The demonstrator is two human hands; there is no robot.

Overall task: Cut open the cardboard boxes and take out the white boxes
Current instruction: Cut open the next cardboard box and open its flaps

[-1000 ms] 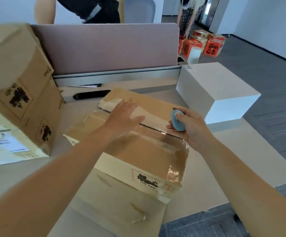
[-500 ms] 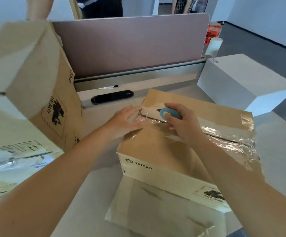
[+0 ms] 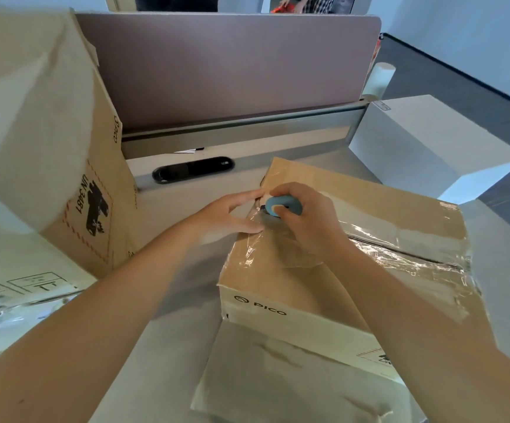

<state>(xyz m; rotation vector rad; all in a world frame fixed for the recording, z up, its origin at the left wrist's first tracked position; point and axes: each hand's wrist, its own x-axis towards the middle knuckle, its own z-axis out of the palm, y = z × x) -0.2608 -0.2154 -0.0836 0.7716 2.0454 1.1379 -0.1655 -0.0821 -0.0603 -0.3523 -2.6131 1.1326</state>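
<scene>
A taped cardboard box (image 3: 293,270) marked PICO lies in front of me on the desk, its top seam covered in shiny clear tape. My right hand (image 3: 305,218) grips a small round blue cutter (image 3: 282,206) at the left end of that seam. My left hand (image 3: 232,216) rests flat with straight fingers against the box's left end, right beside the cutter. A white box (image 3: 424,148) stands at the far right of the desk.
A large cardboard box (image 3: 43,132) stands close on the left. A flat cardboard sheet (image 3: 278,377) lies under the near edge of the PICO box. A black oblong device (image 3: 192,169) lies by the mauve desk partition (image 3: 223,65). People stand behind it.
My right hand has moved the cutter leftward along the taped seam, from its right end to its left end. My left hand slid from the box top to its left end.
</scene>
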